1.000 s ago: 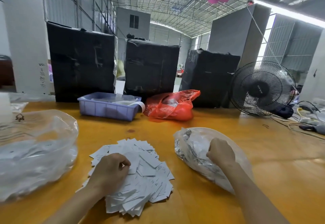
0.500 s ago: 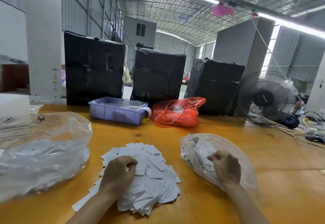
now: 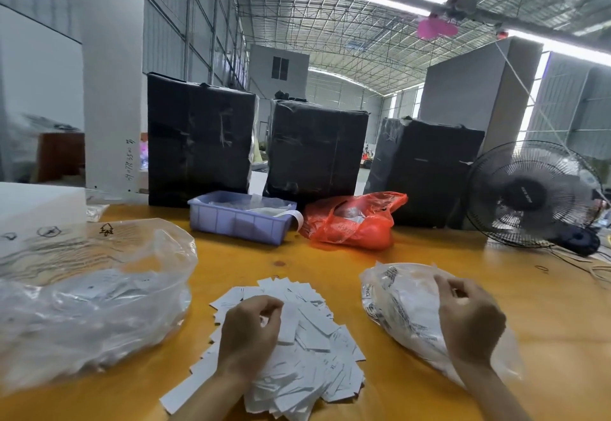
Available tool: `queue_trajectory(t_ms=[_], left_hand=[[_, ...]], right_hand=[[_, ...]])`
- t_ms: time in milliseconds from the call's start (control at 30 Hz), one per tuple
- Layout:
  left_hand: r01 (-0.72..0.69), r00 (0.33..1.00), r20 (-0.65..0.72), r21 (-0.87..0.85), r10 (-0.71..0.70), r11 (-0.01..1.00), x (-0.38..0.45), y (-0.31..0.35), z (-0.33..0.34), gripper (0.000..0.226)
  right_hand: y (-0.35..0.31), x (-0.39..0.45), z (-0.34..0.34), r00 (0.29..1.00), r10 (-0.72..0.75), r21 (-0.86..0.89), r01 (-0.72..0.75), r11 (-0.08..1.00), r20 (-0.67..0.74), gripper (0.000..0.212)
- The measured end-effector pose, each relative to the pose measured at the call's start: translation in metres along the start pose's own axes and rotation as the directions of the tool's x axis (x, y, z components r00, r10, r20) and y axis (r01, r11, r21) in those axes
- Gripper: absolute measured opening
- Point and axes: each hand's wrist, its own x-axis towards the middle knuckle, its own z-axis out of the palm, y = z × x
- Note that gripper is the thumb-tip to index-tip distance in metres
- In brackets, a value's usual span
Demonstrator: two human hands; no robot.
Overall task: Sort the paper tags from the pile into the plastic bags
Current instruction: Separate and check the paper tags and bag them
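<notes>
We are seated at a long yellow table (image 3: pixel 429 387) in a big warehouse hall, with three black-wrapped boxes (image 3: pixel 198 139) standing along the far edge and a fan (image 3: pixel 532 194) at the far right corner. The pile of paper tags (image 3: pixel 310 358) lies at the near edge, straight in front of us, so either hand can reach it. Our left hand (image 3: pixel 249 331) rests on top of the pile, its fingers (image 3: pixel 269 308) curled in and seemingly picking at a tag; whether one is actually pinched we cannot tell. A small plastic bag (image 3: pixel 396 305) lies just to the right of the pile, and our right hand (image 3: pixel 469 318) sits on it with its fingers curled into the film, probably holding it steady or open. A larger clear bag (image 3: pixel 92 291) lies toward the left edge, its mouth facing the pile, likely for another kind of tag. A blue tray (image 3: pixel 238 220) and a red bag (image 3: pixel 353 222) sit farther back, out of the way.
</notes>
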Motion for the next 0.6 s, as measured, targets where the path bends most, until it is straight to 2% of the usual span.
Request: queue_trajectory(t_ms=[67,100,167,200,233,300,367,400,467,600], left_hand=[[-0.007,1.000,0.000,-0.014,0.007,1.000,0.000,0.000,0.002,0.011],[-0.010,1.000,-0.002,-0.019,0.010,1.000,0.000,0.002,0.002,0.011],[-0.018,1.000,-0.017,-0.072,0.017,0.997,0.000,0.008,0.002,0.006],[0.001,1.000,0.001,-0.143,-0.001,0.990,0.001,0.013,0.002,0.007],[0.050,0.998,0.054,-0.234,-0.039,0.971,0.001,0.019,0.000,0.021],[0.233,0.958,0.257,-0.428,-0.129,0.873,0.005,0.027,-0.002,0.049],[0.434,0.873,0.448,-0.531,-0.194,0.728,0.008,0.031,-0.003,0.057],[0.479,0.848,0.490,-0.549,-0.201,0.685,0.010,0.031,-0.004,0.057],[0.504,0.836,0.503,-0.548,-0.219,0.667,0.010,0.030,-0.004,0.054],[0.554,0.824,0.443,-0.505,-0.353,0.662,0.014,0.023,-0.007,0.030]], right_hand=[[-0.021,-0.005,-0.003,0.999,-0.041,0.151,0.041,0.988,-0.003,0.010],[-0.035,-0.011,-0.004,0.998,-0.042,0.243,0.031,0.970,0.041,0.010],[-0.061,-0.031,-0.003,0.973,-0.012,0.411,-0.087,0.908,0.232,0.012],[-0.072,-0.042,0.000,0.935,0.008,0.462,-0.183,0.868,0.353,0.013],[-0.081,-0.053,0.003,0.887,0.018,0.489,-0.271,0.829,0.461,0.014],[-0.094,-0.068,0.009,0.791,0.009,0.503,-0.398,0.767,0.611,0.016],[-0.102,-0.075,0.014,0.717,-0.011,0.498,-0.473,0.727,0.697,0.018],[-0.105,-0.076,0.018,0.691,-0.024,0.496,-0.494,0.714,0.723,0.019],[-0.107,-0.075,0.025,0.654,-0.032,0.477,-0.517,0.711,0.756,0.020],[-0.114,-0.069,0.040,0.592,-0.038,0.431,-0.541,0.722,0.805,0.026]])
